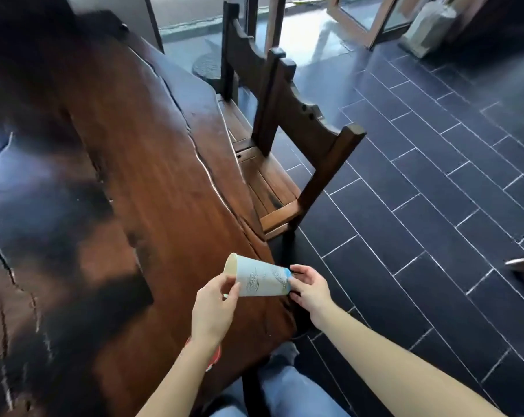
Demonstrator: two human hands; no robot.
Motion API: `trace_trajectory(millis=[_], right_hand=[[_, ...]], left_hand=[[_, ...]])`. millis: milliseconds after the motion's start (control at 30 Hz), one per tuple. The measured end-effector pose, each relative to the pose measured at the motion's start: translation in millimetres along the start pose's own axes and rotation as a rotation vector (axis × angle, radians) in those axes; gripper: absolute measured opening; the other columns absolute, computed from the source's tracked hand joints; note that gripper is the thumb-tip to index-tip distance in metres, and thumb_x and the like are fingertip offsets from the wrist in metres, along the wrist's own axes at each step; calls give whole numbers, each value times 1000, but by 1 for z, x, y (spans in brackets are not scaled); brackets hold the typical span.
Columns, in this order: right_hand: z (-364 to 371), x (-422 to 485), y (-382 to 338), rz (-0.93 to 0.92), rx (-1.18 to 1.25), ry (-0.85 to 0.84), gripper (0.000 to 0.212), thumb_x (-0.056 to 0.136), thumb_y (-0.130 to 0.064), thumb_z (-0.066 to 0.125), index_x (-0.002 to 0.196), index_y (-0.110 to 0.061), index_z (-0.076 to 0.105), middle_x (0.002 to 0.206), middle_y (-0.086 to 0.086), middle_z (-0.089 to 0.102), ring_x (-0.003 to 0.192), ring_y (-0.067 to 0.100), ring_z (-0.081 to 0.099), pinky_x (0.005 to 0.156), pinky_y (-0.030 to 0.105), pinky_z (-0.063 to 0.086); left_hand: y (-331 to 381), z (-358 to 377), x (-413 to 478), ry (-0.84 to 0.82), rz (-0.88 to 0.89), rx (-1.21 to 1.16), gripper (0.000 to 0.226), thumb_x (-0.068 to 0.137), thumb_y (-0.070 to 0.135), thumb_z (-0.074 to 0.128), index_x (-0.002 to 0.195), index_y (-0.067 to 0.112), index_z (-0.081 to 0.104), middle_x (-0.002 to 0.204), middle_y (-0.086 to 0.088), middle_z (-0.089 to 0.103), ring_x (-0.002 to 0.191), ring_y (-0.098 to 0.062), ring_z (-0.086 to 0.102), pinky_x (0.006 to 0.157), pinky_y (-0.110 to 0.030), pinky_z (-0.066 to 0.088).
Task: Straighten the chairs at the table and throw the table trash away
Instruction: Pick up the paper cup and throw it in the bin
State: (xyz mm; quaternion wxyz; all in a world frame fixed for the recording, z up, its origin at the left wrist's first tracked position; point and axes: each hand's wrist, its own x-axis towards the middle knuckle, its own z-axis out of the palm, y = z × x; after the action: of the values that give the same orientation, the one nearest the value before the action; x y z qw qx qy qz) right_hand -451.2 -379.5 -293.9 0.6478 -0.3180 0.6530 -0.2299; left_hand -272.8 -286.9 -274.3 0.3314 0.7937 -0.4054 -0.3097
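A pale blue paper cup (259,276) lies on its side in the air above the near right corner of the dark wooden table (128,182), its open mouth turned left. My left hand (214,305) pinches it near the rim, and my right hand (310,288) grips its base. Two dark wooden chairs stand along the table's right edge: the near chair (302,145) has its seat partly under the tabletop, and the far chair (244,58) stands behind it. Something red (214,356) peeks out from under my left wrist on the table.
Dark tiled floor (420,206) spreads to the right of the chairs. A round woven mat (206,66) lies on the floor past the table's far end, near glass doors. A pale stone object (429,25) stands at the top right. My legs in jeans (287,389) are below.
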Motion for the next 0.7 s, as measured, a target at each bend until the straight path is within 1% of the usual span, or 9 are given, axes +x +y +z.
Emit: trace_trajectory(millis=[67, 167, 300, 367, 433, 500, 567, 633, 700], right_hand=[[-25, 6, -2, 12, 61, 59, 22, 90, -2, 61, 106, -16, 62, 96, 2, 68, 86, 14, 63, 69, 25, 51], [-61, 15, 1, 32, 158, 160, 21, 89, 0, 61, 98, -19, 62, 94, 0, 68, 87, 14, 63, 70, 24, 50], [-105, 22, 13, 89, 289, 282, 22, 86, 4, 62, 92, -17, 61, 92, 1, 66, 82, 12, 62, 71, 24, 49], [-123, 25, 22, 125, 320, 325, 22, 86, 5, 62, 92, -16, 61, 91, 1, 65, 81, 12, 61, 71, 23, 49], [-141, 30, 32, 158, 346, 362, 22, 87, 6, 60, 91, -15, 61, 93, 3, 66, 82, 13, 62, 72, 24, 50], [-155, 34, 40, 189, 360, 395, 21, 87, 6, 60, 90, -15, 61, 94, 5, 66, 83, 14, 63, 72, 25, 51], [-166, 40, 47, 233, 343, 428, 22, 87, 6, 59, 88, -16, 62, 94, 5, 66, 82, 15, 62, 73, 27, 52], [-174, 44, 55, 289, 293, 431, 23, 86, 4, 58, 85, -18, 62, 93, 6, 67, 82, 16, 61, 74, 27, 52], [-180, 49, 60, 322, 229, 387, 20, 86, 1, 57, 86, -18, 63, 92, 5, 66, 84, 16, 60, 72, 26, 51]], left_hand=[[16, 19, 4, -16, 28, 26, 8, 87, 23, 60, 93, 24, 65, 92, 11, 66, 81, -9, 61, 70, -31, 53], [37, 52, 6, -49, 58, 85, 9, 86, 21, 61, 93, 20, 66, 88, 7, 63, 81, -13, 56, 69, -30, 47], [58, 100, 0, -164, 25, 53, 7, 85, 20, 62, 91, 19, 66, 84, 6, 63, 74, -13, 56, 70, -30, 47], [64, 121, -5, -223, -4, 40, 8, 85, 20, 60, 91, 20, 65, 87, 4, 64, 76, -13, 59, 73, -32, 49], [68, 141, -8, -272, -40, 26, 10, 86, 22, 58, 93, 21, 64, 91, 4, 65, 79, -11, 60, 74, -30, 49], [70, 156, -8, -341, -82, 13, 13, 88, 24, 55, 100, 21, 61, 98, 6, 64, 83, -9, 61, 77, -28, 48], [71, 170, -6, -450, -90, 20, 22, 88, 22, 53, 110, 20, 57, 107, 6, 61, 90, -9, 60, 82, -28, 47], [67, 183, -2, -565, -90, 66, 34, 87, 21, 52, 121, 20, 52, 114, 7, 57, 98, -11, 59, 89, -29, 45], [63, 194, 4, -649, -93, 105, 35, 86, 19, 52, 120, 21, 52, 115, 8, 58, 104, -11, 57, 90, -29, 44]])
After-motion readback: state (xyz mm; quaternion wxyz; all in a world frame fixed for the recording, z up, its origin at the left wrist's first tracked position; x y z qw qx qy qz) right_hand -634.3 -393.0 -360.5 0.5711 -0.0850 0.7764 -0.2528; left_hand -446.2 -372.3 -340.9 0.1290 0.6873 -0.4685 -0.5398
